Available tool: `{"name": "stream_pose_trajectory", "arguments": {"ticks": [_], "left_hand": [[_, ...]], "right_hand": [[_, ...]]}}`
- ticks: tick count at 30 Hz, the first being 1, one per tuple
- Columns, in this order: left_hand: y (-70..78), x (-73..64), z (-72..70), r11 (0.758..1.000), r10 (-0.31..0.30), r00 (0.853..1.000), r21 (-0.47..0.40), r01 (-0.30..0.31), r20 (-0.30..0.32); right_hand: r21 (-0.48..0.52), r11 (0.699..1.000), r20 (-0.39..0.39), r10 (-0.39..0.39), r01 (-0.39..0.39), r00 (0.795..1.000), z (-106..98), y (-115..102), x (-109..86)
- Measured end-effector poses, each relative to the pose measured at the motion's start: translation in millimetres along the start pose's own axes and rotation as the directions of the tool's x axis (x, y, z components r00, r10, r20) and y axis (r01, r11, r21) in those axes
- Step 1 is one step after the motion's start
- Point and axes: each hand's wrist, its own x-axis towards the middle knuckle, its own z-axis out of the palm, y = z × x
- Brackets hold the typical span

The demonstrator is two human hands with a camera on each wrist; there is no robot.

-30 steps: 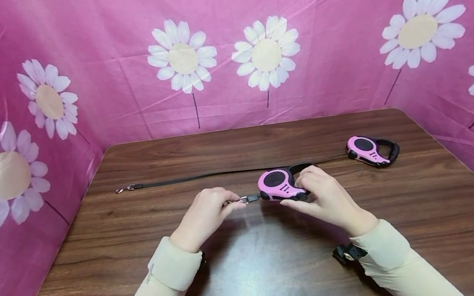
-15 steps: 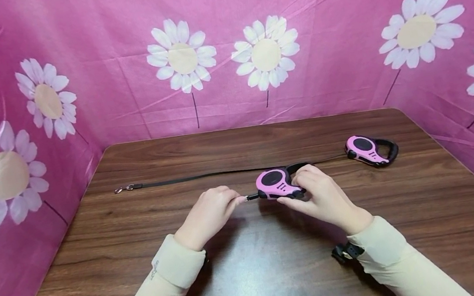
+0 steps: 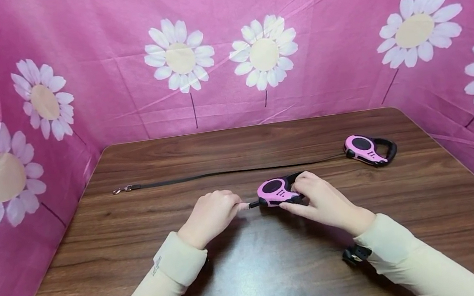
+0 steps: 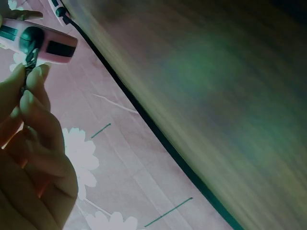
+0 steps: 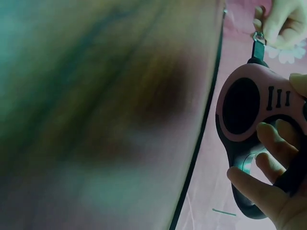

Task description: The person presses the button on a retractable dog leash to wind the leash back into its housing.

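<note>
A pink and black retractable dog leash (image 3: 272, 191) is held above the table in front of me. My right hand (image 3: 329, 204) grips it by its black handle, several fingers through the loop in the right wrist view, the thumb on the casing (image 5: 268, 96). From the casing's left end a short black strap (image 3: 254, 204) comes out. My left hand (image 3: 212, 217) pinches the metal clip (image 4: 30, 64) at that strap's end between thumb and fingers, which hide most of it in the head view.
Behind lies a second pink and black leash (image 3: 362, 149) at the right. Its black strap (image 3: 222, 173) stretches leftward across the wooden table (image 3: 110, 247) to a metal clip (image 3: 122, 190). A pink daisy-print cloth (image 3: 108, 75) hangs around the table.
Both hands have come slightly nearer to me with the held leash, lowering it in the head view. The left fingers have turned over the clip and hide it more. The second leash lies still.
</note>
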Motion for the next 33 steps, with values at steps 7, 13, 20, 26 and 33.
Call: {"name": "stream_pose_trajectory", "arguments": {"ticks": [7,13,20,26,33], "left_hand": [[2.9,0.6,-1.9,0.999,0.008,0.999,0.05,-0.01,0.051],[4.6,-1.4,-3.0,0.997,0.01,0.997,0.08,-0.016,0.08],[6.4,-1.6,-2.8,0.999,0.028,0.987,0.022,-0.031,0.16],[8.3,-1.7,0.0,0.998,0.059,0.975,-0.008,-0.059,0.215],[8.3,-3.1,4.7,0.998,0.067,0.975,0.001,-0.069,0.212]], "right_hand": [[-0.047,0.997,0.127,0.065,-0.059,0.99,-2.9,-3.0,-5.9],[-0.106,0.993,0.175,0.07,-0.052,0.982,-4.1,-5.3,-12.1],[-0.207,0.978,0.222,0.005,0.042,0.975,-3.6,-7.7,-14.9],[-0.247,0.96,0.277,-0.058,0.129,0.959,-0.2,-8.3,-18.0],[-0.238,0.957,0.298,-0.089,0.164,0.95,1.0,-9.6,-19.1]]}}
